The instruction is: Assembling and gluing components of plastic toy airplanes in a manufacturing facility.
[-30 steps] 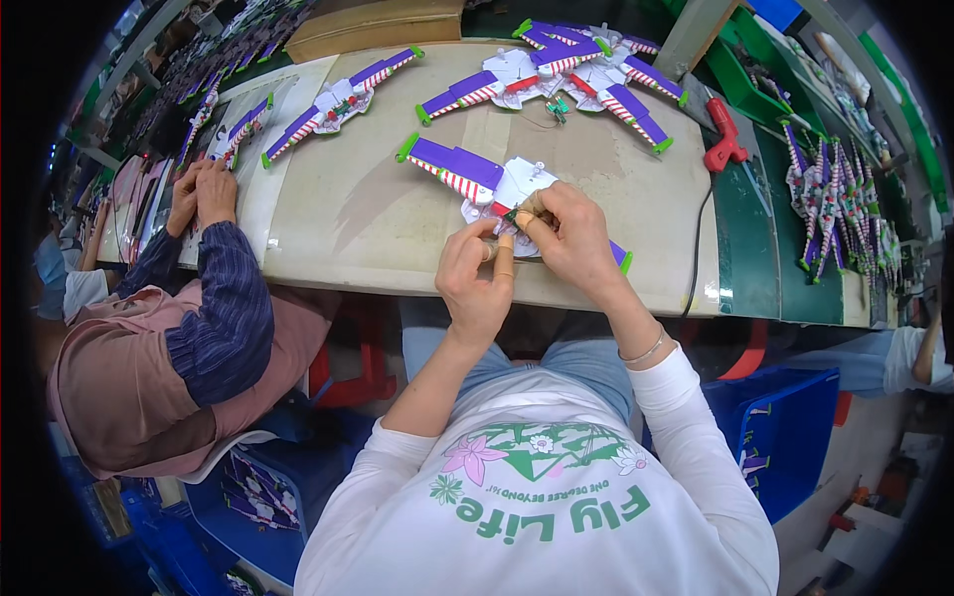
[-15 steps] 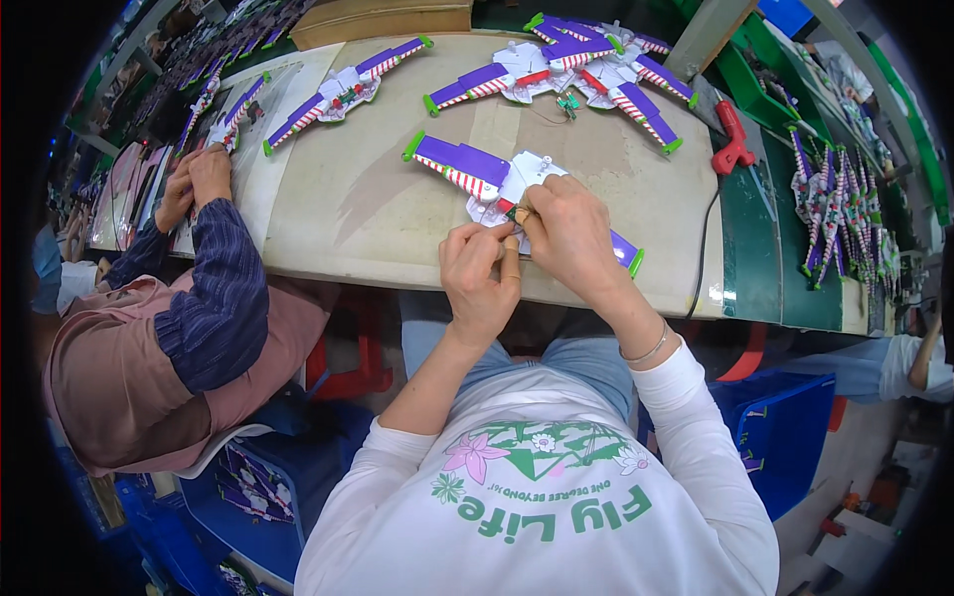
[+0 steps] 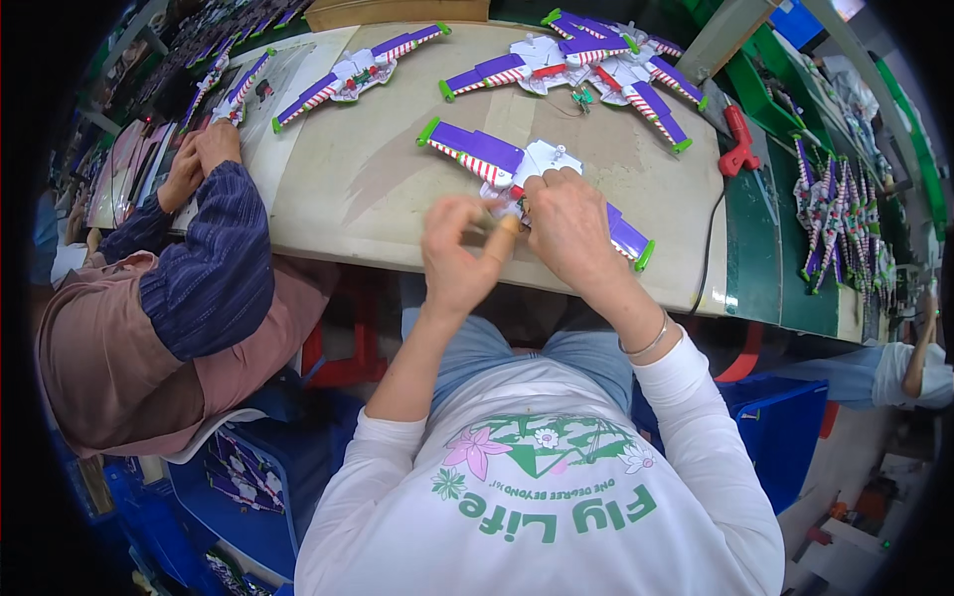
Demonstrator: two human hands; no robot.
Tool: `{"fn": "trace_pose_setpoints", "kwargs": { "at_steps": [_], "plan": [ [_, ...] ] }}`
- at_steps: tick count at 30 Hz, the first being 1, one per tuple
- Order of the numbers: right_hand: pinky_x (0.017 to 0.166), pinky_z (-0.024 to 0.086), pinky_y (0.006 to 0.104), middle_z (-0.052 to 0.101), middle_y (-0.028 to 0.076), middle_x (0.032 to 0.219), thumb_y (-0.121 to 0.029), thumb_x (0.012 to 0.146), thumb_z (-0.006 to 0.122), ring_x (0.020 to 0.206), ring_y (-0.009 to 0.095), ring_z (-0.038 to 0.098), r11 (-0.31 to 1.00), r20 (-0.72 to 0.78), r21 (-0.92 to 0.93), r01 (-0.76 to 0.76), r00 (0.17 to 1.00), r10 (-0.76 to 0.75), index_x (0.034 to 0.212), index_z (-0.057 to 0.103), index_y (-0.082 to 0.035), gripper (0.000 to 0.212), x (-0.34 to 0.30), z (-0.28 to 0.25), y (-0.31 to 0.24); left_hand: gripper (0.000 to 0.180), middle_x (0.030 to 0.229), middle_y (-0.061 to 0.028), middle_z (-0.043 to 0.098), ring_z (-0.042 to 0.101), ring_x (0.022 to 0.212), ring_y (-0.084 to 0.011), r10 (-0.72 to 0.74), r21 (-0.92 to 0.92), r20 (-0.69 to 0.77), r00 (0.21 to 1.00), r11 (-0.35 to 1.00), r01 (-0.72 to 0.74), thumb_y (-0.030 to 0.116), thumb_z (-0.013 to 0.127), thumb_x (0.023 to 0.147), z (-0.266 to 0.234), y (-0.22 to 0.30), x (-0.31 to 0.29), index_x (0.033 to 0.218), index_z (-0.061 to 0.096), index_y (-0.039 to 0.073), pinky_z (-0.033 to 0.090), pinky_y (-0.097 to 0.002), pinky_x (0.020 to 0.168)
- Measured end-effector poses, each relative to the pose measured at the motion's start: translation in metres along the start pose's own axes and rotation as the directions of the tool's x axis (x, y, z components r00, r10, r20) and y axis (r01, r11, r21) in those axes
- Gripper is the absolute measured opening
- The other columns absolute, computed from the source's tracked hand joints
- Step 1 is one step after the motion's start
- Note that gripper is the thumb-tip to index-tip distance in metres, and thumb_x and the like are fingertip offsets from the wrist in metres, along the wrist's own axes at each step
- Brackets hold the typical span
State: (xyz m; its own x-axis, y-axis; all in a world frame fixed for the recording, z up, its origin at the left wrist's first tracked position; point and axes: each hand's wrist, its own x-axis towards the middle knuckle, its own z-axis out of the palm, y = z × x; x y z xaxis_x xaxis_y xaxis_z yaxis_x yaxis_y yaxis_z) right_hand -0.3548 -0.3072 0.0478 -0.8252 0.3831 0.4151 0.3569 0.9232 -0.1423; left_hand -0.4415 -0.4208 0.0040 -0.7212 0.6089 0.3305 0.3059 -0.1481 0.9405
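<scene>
A toy wing set, purple with red-and-white stripes, green tips and a white middle, lies on the table in front of me. My right hand is closed over its middle, the fingertips pinched by a small red part; what they hold is hidden. Just left of it, my left hand is smeared by motion at the fingers. Its thumb points up at the wing's near edge, with a gap between thumb and fingers and nothing plainly held. The wing's right half is partly covered by my right hand.
Several similar wings are piled at the back, beside a small green circuit board. Another wing lies further left. A red glue gun stands at the right, its black cord hanging near the table edge. A co-worker's hands work at left.
My left hand has drawn back slightly left, its fingers parting from the wing's middle. My right hand stays at the middle, its fingers more curled. The view has shifted a little.
</scene>
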Motion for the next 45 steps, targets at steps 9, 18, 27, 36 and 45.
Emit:
{"fn": "trace_pose_setpoints", "kwargs": {
  "at_steps": [9, 18, 27, 36, 45],
  "plan": [
    [0.073, 0.047, 0.0462, 0.061, 0.020, 0.078, -0.005, 0.076, 0.066, 0.080, 0.036, 0.059, 0.892, 0.093, 0.431, -0.138, 0.990, 0.108, 0.084, 0.065, 0.003, 0.012, -0.011, -0.008, 0.022, 0.034, 0.127, -0.0159, 0.054, 0.043, 0.122, -0.0347, 0.308, 0.501, -0.016, 0.951, 0.826, -0.259, 0.034, 0.079, 0.072, 0.019, -0.021, 0.047, 0.075, 0.063, 0.004, 0.029, -0.0487, 0.103],
    [0.075, 0.048, 0.0441, 0.060, 0.019, 0.077, -0.002, 0.071, 0.066, 0.081, 0.034, 0.058, 0.932, -0.013, 0.355, -0.072, 0.997, 0.082, 0.076, 0.065, 0.004, 0.008, -0.007, -0.004, 0.022, 0.027, 0.140, -0.0170, 0.048, 0.032, 0.134, -0.0383, 0.230, 0.433, 0.137, 0.963, 0.861, -0.267, 0.024, 0.076, 0.078, 0.015, -0.023, 0.045, 0.077, 0.060, 0.003, 0.024, -0.0499, 0.110],
    [0.072, 0.050, 0.0416, 0.060, 0.019, 0.076, 0.005, 0.059, 0.063, 0.078, 0.033, 0.059, 0.971, -0.040, 0.237, -0.006, 0.999, 0.015, 0.071, 0.063, 0.004, 0.012, -0.001, 0.001, 0.019, 0.030, 0.140, -0.0176, 0.049, 0.033, 0.134, -0.0417, 0.202, 0.367, 0.205, 0.958, 0.891, -0.266, 0.021, 0.074, 0.079, 0.013, -0.016, 0.055, 0.067, 0.055, 0.001, 0.024, -0.0501, 0.110],
    [0.068, 0.049, 0.0296, 0.066, 0.013, 0.082, -0.010, 0.080, 0.071, 0.073, 0.017, 0.062, 0.559, 0.319, 0.803, -0.206, 0.941, -0.112, 0.094, 0.068, 0.003, 0.019, 0.009, -0.021, 0.064, 0.031, 0.103, -0.0112, 0.070, 0.062, 0.096, -0.0273, 0.196, 0.529, 0.271, 0.943, 0.787, -0.316, 0.034, 0.075, 0.079, -0.011, -0.010, 0.073, 0.084, 0.073, 0.003, 0.036, -0.0435, 0.103],
    [0.095, 0.041, 0.0498, 0.050, 0.027, 0.121, -0.022, 0.074, 0.076, 0.116, 0.043, 0.045, 0.861, -0.027, 0.030, -0.508, 0.861, 0.508, 0.122, 0.046, 0.003, 0.062, 0.030, -0.008, 0.201, 0.081, 0.097, -0.0148, 0.060, 0.062, 0.088, -0.0337, 0.120, 0.471, 0.631, 0.767, 0.726, -0.501, 0.044, 0.089, 0.055, -0.048, 0.001, 0.083, 0.115, 0.056, -0.001, 0.050, -0.0387, 0.079]
  ]
}}
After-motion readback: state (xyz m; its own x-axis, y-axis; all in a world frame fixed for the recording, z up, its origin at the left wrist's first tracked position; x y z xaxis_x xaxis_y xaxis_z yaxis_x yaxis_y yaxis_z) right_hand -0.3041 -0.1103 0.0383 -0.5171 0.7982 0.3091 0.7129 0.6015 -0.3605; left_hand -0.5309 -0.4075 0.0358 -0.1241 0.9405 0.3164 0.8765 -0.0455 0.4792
